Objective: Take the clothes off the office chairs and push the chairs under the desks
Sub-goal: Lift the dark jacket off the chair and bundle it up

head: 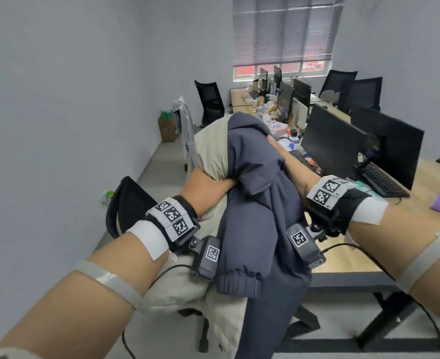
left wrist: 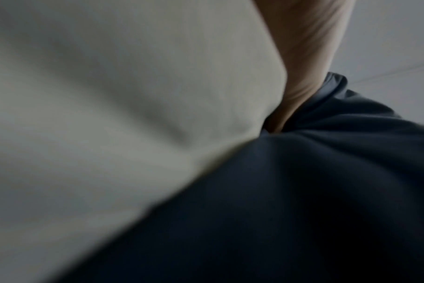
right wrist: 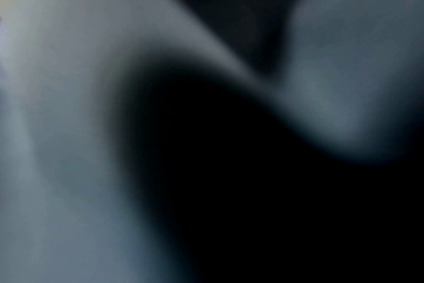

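I reckon I am early in this job. The long counter [head: 356,257] runs off to the right of my fingers, and the chair [head: 187,304] under my arms is not yet pushed beneath it; its base shows low down, with cloth still lying over the seat. Beyond my fingers, further along the row, another chair [head: 181,117] has a pale garment hung on its back, and a bare black chair [head: 209,101] stands past that, so more clearing and pushing is left. Between my hands I hold two garments up off the near chair: a dark jacket [head: 255,203] and a beige coat [head: 211,149], bunched side by side and touching. My left hand [head: 206,190] has its fingers curled into the beige coat where it meets the dark one. My right hand [head: 288,164] presses against the jacket's far side; whether its fingers are curled I cannot tell, since cloth hides them and the right wrist view is only blurred fabric.
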Demonstrator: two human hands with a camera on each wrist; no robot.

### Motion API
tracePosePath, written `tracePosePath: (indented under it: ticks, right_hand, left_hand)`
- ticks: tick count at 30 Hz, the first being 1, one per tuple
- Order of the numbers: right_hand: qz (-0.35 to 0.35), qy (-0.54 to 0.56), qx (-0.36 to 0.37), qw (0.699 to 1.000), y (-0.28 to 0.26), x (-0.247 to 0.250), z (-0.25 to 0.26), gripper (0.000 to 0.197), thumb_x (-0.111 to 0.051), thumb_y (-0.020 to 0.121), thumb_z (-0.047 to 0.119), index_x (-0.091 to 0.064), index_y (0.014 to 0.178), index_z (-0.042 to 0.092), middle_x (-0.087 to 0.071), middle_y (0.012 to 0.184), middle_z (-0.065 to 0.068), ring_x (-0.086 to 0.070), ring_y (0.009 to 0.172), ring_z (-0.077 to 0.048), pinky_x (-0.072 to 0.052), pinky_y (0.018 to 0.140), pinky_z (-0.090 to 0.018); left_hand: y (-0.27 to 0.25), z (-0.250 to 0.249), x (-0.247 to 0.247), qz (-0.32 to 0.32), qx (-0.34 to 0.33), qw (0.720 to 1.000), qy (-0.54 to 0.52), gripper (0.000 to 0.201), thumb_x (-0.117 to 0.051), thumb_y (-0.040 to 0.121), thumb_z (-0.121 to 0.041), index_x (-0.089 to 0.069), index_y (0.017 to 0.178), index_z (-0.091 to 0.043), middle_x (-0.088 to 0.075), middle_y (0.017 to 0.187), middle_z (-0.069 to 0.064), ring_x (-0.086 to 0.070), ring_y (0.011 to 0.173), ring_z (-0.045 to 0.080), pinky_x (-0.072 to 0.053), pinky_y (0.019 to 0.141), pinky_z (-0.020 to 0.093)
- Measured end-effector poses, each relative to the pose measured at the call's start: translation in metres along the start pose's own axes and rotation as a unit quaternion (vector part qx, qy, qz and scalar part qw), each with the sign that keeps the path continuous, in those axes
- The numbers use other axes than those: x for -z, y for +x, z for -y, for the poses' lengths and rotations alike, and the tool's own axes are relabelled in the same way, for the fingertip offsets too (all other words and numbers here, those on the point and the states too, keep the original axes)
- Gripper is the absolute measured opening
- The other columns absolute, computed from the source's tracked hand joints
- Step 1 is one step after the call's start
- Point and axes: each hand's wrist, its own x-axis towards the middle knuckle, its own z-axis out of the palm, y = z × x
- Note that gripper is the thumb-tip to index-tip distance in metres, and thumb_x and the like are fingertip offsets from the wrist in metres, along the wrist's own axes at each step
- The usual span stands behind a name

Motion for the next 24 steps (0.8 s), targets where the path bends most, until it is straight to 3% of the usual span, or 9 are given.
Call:
tracePosePath:
  ticks: [4, 7, 9, 11, 14, 16, 18, 20, 24]
  right_hand:
    - [0.002, 0.019, -0.011, 1.000, 0.037, 0.071, -0.031, 0.038, -0.038, 0.104, 0.041, -0.052, 0.134, 0.023, -0.066, 0.120, 0.008, -0.069, 0.088, 0.005, -0.054, 0.079, -0.011]
    - [0.072, -0.055, -0.037, 0.995, 0.061, 0.113, -0.073, 0.035, -0.040, 0.103, 0.033, -0.039, 0.138, 0.029, -0.050, 0.140, 0.012, -0.055, 0.121, -0.001, -0.044, 0.100, -0.013]
    - [0.114, -0.083, -0.041, 0.989, 0.080, 0.135, -0.102, 0.044, -0.048, 0.099, 0.029, -0.032, 0.140, 0.030, -0.042, 0.137, 0.025, -0.048, 0.115, 0.022, -0.039, 0.097, -0.002]
    - [0.149, -0.090, -0.059, 0.983, 0.094, 0.148, -0.125, 0.048, -0.055, 0.099, 0.022, -0.036, 0.143, 0.025, -0.048, 0.132, 0.028, -0.048, 0.109, 0.029, -0.040, 0.088, 0.002]
    - [0.137, -0.127, -0.065, 0.980, 0.121, 0.175, -0.165, 0.033, -0.067, 0.089, 0.016, -0.059, 0.120, 0.023, -0.066, 0.114, 0.021, -0.059, 0.101, 0.017, -0.046, 0.086, -0.006]
    - [0.096, -0.180, -0.077, 0.976, 0.136, 0.190, -0.186, 0.031, -0.058, 0.093, 0.001, -0.059, 0.122, 0.009, -0.064, 0.117, -0.001, -0.061, 0.110, 0.002, -0.045, 0.092, -0.013]
    - [0.065, -0.255, -0.100, 0.960, 0.158, 0.208, -0.207, 0.030, -0.049, 0.098, -0.006, -0.055, 0.127, -0.008, -0.058, 0.130, -0.016, -0.054, 0.121, -0.019, -0.039, 0.093, -0.016]
    - [0.003, -0.262, -0.109, 0.959, 0.174, 0.219, -0.219, 0.030, -0.054, 0.097, -0.002, -0.057, 0.123, -0.015, -0.061, 0.129, -0.025, -0.057, 0.121, -0.032, -0.044, 0.081, -0.019]
    - [-0.076, -0.218, -0.145, 0.962, 0.212, 0.228, -0.245, 0.045, -0.068, 0.089, 0.005, -0.055, 0.132, -0.001, -0.060, 0.119, -0.003, -0.057, 0.115, -0.017, -0.043, 0.078, -0.014]
  left_hand:
    - [0.073, 0.020, -0.071, -0.030, 0.053, 0.998, -0.033, 0.065, -0.076, 0.079, -0.024, -0.058, 0.140, -0.013, -0.063, 0.138, 0.002, -0.056, 0.125, 0.012, -0.042, 0.110, 0.027]
    - [0.120, 0.053, -0.126, -0.062, 0.110, 0.985, -0.117, 0.050, -0.068, 0.091, -0.009, -0.058, 0.140, -0.009, -0.063, 0.137, -0.001, -0.057, 0.127, 0.014, -0.044, 0.104, 0.023]
    - [0.143, 0.074, -0.164, -0.070, 0.147, 0.972, -0.170, 0.046, -0.064, 0.093, -0.004, -0.058, 0.139, -0.010, -0.063, 0.138, -0.002, -0.058, 0.128, 0.018, -0.045, 0.107, 0.028]
    - [0.156, 0.090, -0.193, -0.062, 0.200, 0.960, -0.184, 0.044, -0.068, 0.091, -0.011, -0.062, 0.134, -0.010, -0.067, 0.134, 0.004, -0.061, 0.125, 0.024, -0.047, 0.111, 0.040]
    - [0.181, 0.136, -0.234, -0.036, 0.261, 0.947, -0.184, 0.066, -0.079, 0.066, -0.040, -0.069, 0.125, -0.011, -0.073, 0.125, 0.006, -0.067, 0.117, 0.028, -0.050, 0.108, 0.050]
    - [0.190, 0.160, -0.251, 0.020, 0.294, 0.942, -0.157, 0.085, -0.080, 0.057, -0.053, -0.066, 0.131, -0.015, -0.072, 0.127, 0.003, -0.067, 0.118, 0.028, -0.050, 0.108, 0.050]
    - [0.198, 0.180, -0.266, 0.088, 0.320, 0.931, -0.150, 0.093, -0.080, 0.064, -0.055, -0.053, 0.143, -0.014, -0.065, 0.135, 0.002, -0.063, 0.123, 0.027, -0.049, 0.108, 0.046]
    - [0.190, 0.168, -0.267, 0.180, 0.334, 0.917, -0.120, 0.101, -0.079, 0.071, -0.060, -0.040, 0.151, -0.013, -0.056, 0.146, 0.001, -0.058, 0.128, 0.023, -0.048, 0.105, 0.037]
    - [0.193, 0.204, -0.295, 0.329, 0.338, 0.877, -0.090, 0.039, -0.052, 0.104, -0.021, -0.033, 0.138, -0.025, -0.036, 0.137, -0.021, -0.043, 0.124, 0.005, -0.042, 0.085, 0.005]
